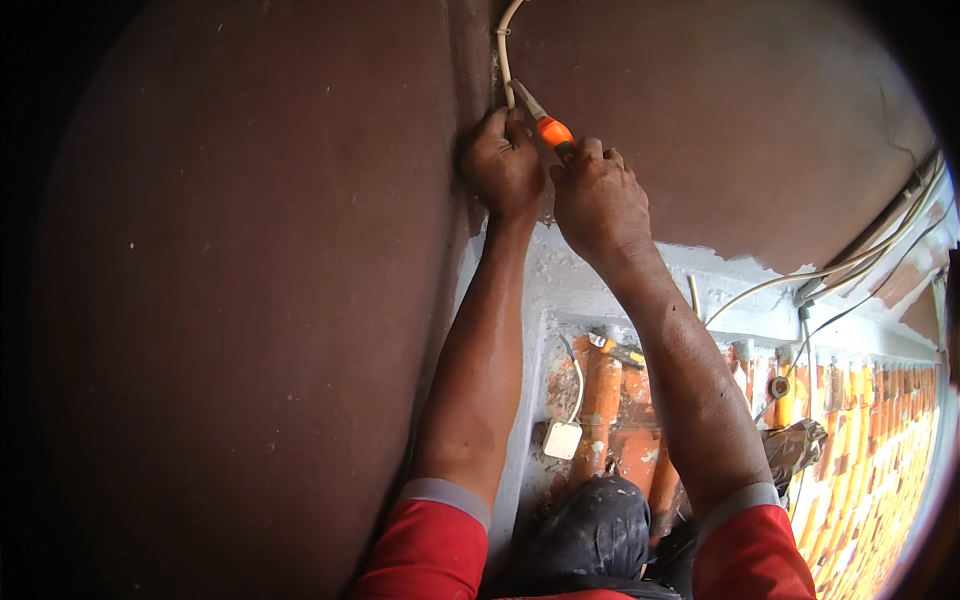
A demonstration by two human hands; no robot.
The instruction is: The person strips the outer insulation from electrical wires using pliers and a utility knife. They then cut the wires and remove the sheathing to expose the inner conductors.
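Note:
My left hand (502, 165) is raised against the corner of the brown wall, its fingers closed on the lower part of a cream cable (503, 60). The cable rises from those fingers and curves away at the top. In my right hand (603, 205) is a tool with an orange-and-black handle (553, 132) and a tapered metal end. Its tip points up and left, touching or very close to the cable just above my left fingers. Whether that metal end is a blade or a pair of jaws I cannot tell.
Clay roof tiles (640, 455) lie below, with a white square box (562, 440) on a short cable and a yellow-and-black tool (622, 350). Loose cables (860, 262) run along the right wall. A roll of tape (779, 387) and a dark crumpled bag (795, 445) are near my right forearm.

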